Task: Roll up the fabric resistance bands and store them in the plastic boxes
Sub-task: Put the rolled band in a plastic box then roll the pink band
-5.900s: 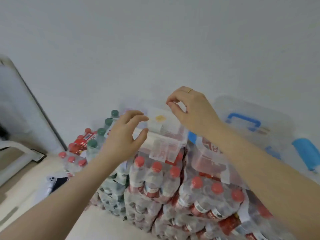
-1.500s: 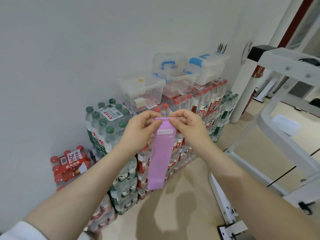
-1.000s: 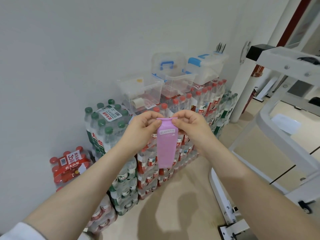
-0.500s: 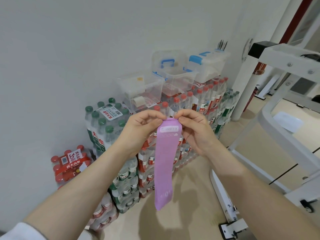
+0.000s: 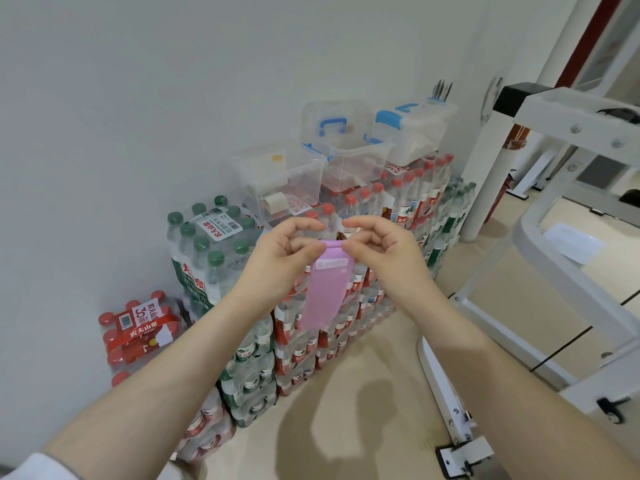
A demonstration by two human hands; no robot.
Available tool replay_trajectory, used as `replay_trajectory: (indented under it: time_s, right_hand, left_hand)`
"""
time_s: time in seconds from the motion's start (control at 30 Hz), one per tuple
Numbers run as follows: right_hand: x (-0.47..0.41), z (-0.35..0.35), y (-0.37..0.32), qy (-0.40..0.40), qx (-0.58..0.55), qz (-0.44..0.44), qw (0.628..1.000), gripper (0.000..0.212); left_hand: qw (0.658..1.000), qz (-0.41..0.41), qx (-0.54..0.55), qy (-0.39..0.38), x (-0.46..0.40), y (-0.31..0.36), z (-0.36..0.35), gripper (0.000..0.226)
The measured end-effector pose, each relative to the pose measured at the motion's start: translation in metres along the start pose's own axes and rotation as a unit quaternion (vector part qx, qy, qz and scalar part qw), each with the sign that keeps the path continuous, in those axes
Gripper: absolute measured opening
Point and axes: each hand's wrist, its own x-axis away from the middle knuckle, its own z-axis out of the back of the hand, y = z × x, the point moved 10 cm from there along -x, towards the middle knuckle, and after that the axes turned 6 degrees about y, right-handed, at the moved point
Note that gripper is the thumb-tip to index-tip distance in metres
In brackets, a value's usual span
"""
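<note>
A pink fabric resistance band (image 5: 327,292) hangs in front of me, a white label near its top. My left hand (image 5: 284,258) pinches the band's top edge from the left and my right hand (image 5: 381,254) pinches it from the right. Behind them, on stacked packs of water bottles, stand clear plastic boxes: a small open one (image 5: 280,181) with a beige roll inside, an open one with a blue-handled lid (image 5: 349,161), and a shut one with blue latches (image 5: 412,129).
Shrink-wrapped bottle packs (image 5: 221,268) are piled against the white wall, with a red pack (image 5: 138,330) low at the left. A white metal frame of gym equipment (image 5: 540,258) stands at the right over the beige floor.
The band's hanging length is shorter than half a second ago, its lower end having come up. Both hands still pinch the top edge, lower in view.
</note>
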Motion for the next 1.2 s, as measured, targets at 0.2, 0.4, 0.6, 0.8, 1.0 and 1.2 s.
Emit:
replay_trajectory:
  time_s: [0.2,0.4,0.6,0.8,1.0,1.2]
  right_hand:
    - [0.000,0.001,0.008,0.022,0.053,-0.023,0.998,0.014]
    - [0.005,-0.007,0.005,-0.016,0.107,-0.004,0.994,0.017]
    - [0.008,-0.003,0.001,-0.034,0.002,-0.021,0.999,0.018]
    - [0.006,-0.002,0.001,-0.025,-0.022,-0.031,0.999,0.024]
    - [0.006,0.002,0.006,0.011,0.009,-0.015,1.000,0.025]
    - [0.004,0.000,0.009,0.022,0.036,-0.014,0.999,0.024]
  left_hand:
    - [0.995,-0.015,-0.103,0.009,-0.003,-0.001,0.000,0.012]
    - [0.996,-0.022,-0.092,0.006,-0.003,0.003,-0.001,0.016]
    - [0.998,0.044,0.030,-0.020,0.003,-0.008,-0.004,0.014]
    - [0.994,0.061,0.087,-0.013,0.002,-0.016,-0.002,0.027]
    - [0.996,0.067,0.066,0.003,0.003,-0.017,-0.003,0.013]
    - [0.996,0.063,0.037,0.052,-0.001,-0.016,-0.001,0.012]
